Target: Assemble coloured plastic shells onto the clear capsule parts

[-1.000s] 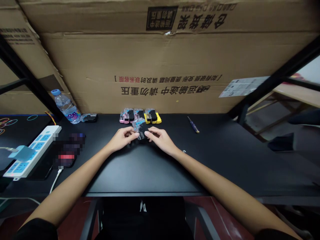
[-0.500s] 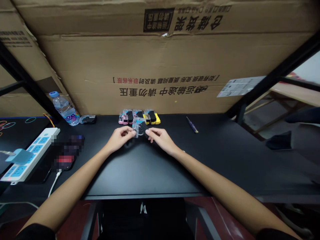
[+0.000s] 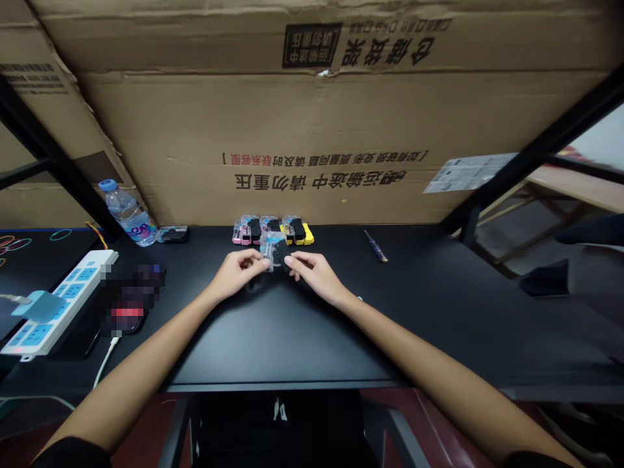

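In front of me, above the desk, I hold a small clear-and-black plastic cartridge [image 3: 276, 251] between both hands. My left hand [image 3: 240, 270] pinches its clear left side with thumb and fingers. My right hand [image 3: 312, 268] grips the black part at its right side. Just behind it, along the cardboard, stand similar cartridges with clear and black tops: a pink one [image 3: 244, 233] at the left, another [image 3: 270, 224] partly hidden by the held piece, and yellow ones [image 3: 306, 234] at the right. Fine details of the held cartridge are too small to make out.
A screwdriver [image 3: 375, 247] lies right of the hands on the black desk [image 3: 287, 338]. At left are a water bottle [image 3: 129, 214], another dark cartridge [image 3: 174, 234], a power strip [image 3: 63, 299] and a blurred-out phone [image 3: 134, 299] on a cable. Cardboard [image 3: 195, 110] rises behind.
The black part in my right hand has shifted left and now covers more of the clear part. Both hands keep their grip in nearly the same place.
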Action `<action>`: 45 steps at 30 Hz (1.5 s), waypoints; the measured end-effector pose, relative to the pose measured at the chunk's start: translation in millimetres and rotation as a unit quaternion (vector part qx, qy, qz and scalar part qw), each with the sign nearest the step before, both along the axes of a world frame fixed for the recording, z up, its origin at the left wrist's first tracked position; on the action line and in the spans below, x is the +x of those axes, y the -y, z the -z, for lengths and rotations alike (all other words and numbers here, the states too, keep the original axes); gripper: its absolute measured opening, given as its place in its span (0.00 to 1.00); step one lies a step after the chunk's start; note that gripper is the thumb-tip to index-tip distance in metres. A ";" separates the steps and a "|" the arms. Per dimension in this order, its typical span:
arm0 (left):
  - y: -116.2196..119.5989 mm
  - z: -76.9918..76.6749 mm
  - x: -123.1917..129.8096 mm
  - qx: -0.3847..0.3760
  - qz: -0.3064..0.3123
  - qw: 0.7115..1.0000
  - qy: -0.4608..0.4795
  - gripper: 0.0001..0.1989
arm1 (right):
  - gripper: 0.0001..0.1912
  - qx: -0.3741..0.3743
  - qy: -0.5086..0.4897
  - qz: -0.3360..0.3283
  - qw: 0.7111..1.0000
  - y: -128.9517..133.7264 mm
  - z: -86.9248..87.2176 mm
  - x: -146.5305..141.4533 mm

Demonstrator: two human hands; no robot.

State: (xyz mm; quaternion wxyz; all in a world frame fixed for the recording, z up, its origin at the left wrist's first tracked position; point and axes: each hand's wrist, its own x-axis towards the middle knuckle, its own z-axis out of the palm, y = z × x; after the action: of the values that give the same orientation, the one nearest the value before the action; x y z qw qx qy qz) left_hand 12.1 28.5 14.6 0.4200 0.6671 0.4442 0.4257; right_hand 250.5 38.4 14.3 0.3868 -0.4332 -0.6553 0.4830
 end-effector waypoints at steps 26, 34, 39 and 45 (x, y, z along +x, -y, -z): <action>-2.8 -7.8 -6.0 -0.008 -0.009 1.000 0.013 0.23 | 0.28 -0.015 -0.015 0.014 1.000 -5.7 5.4 2.6; -1.3 -3.1 -5.6 -0.003 0.005 1.000 -0.010 0.22 | 0.28 -0.005 -0.015 0.016 1.000 -3.8 -0.1 2.3; 3.9 -1.9 -1.2 -0.018 0.063 0.996 -0.056 0.24 | 0.28 0.019 0.033 -0.047 0.998 1.2 -2.9 0.7; 5.5 -3.5 0.5 -0.020 0.065 0.996 -0.059 0.24 | 0.28 0.016 0.041 -0.058 0.997 1.0 -1.6 1.2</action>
State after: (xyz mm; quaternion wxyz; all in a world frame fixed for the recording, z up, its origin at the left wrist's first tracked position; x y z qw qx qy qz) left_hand 12.6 22.9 18.1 0.4330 0.7100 0.4323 0.3486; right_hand 251.7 37.4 15.9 0.3379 -0.4076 -0.7019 0.4764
